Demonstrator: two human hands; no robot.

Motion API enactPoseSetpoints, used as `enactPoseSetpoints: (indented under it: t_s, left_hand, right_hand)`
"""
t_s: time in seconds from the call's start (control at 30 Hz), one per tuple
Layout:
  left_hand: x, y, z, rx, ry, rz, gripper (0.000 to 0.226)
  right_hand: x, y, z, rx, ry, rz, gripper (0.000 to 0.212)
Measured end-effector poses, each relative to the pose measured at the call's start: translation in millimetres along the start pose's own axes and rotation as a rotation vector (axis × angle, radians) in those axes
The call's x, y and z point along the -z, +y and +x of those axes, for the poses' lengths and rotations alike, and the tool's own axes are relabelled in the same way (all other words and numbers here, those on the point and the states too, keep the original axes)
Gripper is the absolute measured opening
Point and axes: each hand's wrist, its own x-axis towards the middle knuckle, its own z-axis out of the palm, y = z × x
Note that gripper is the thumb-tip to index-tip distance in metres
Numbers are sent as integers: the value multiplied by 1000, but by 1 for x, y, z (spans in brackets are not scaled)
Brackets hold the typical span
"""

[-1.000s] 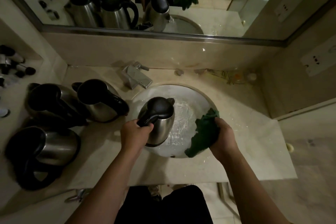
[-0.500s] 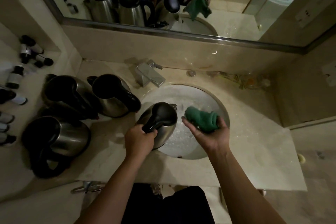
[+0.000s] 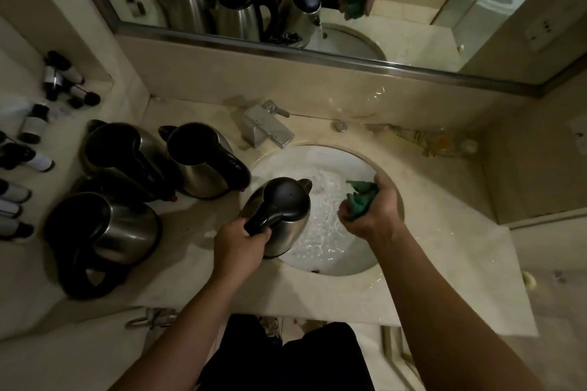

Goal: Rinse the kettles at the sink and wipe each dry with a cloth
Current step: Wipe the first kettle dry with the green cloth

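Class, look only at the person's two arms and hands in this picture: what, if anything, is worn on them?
Nothing that shows. The left hand and right hand are bare, with no gloves, and no rings or watch can be made out. Both forearms are uncovered right down to the bottom edge of the picture, so no sleeve or cuff appears. The only clothing in view is dark, low in the picture between the arms.

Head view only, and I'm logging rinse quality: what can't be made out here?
- Inside of the held kettle: its closed black lid covers it.
- Sink drain: hidden under foamy water.
- Labels on the small bottles: too small and dim, some cut by the left edge.
- Cloth: mostly bunched inside the right hand.
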Motion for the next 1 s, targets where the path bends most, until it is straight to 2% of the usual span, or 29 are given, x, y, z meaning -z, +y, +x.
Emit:
enactPoseSetpoints:
  t_s: [0.07,0.17,0.37,0.47,0.6,0.63,0.67,0.73,0.8,0.87,1.0]
  left_hand:
    - [0,-1,0,-5,7,11,14]
    - [-1,0,-2,-24,21,24,15]
    - [-1,1,-3,-47,47,55,15]
    - [0,-1,-2,-58,35,76,16]
    - [2,-4,-1,-60,24,86,17]
    - [1,-4,-1,-60,26,92,17]
    - [1,-3,-1,-56,28,94,17]
    - [1,-2,-1,-52,33,84,18]
    - [1,-2,-1,-59,32,85,18]
    - [2,-2,-2,-67,27,81,19]
    - [3,-2,-2,-69,25,88,19]
  right_hand:
    - [-8,0,2,28,87,-97,26]
    - [-20,4,8,92,157,-266,34]
    - [-17,13,15,149,181,-441,38]
    - [-18,11,11,140,97,-500,38]
    - [-6,4,-16,53,-180,-499,40]
    - [-2,6,-23,84,-192,-524,39]
    - [2,9,-28,182,-184,-659,39]
    - [8,18,-29,507,-133,-1073,32]
    - [14,25,-27,773,-113,-1353,20]
    - [19,25,-26,880,-109,-1454,13]
    - [20,19,-30,925,-89,-1463,9]
